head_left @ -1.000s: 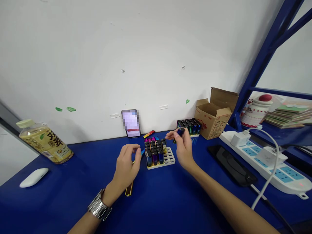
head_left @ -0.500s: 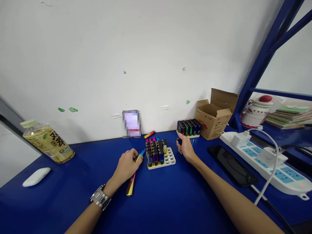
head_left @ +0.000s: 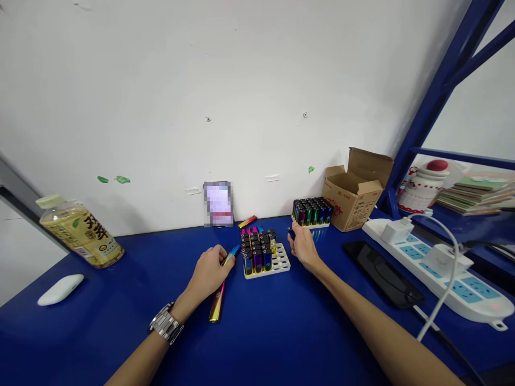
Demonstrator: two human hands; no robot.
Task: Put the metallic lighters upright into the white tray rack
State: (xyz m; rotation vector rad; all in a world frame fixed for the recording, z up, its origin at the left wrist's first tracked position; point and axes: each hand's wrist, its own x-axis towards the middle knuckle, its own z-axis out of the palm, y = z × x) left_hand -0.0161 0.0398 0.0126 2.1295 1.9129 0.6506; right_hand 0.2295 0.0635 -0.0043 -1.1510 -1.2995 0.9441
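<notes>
left hand [head_left: 208,274] on blue lighter [head_left: 230,254], right hand [head_left: 304,249] on dark lighter [head_left: 290,232]

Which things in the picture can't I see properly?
Head view:
- Pale rectangular card by the wall: blurred, so nothing on it can be read.
- Slim blue-and-yellow lighter: one end hidden by the left hand.
- Dark lighter: mostly hidden by the right hand.
- Stacked green-covered booklets: cut off by the right edge.
</notes>
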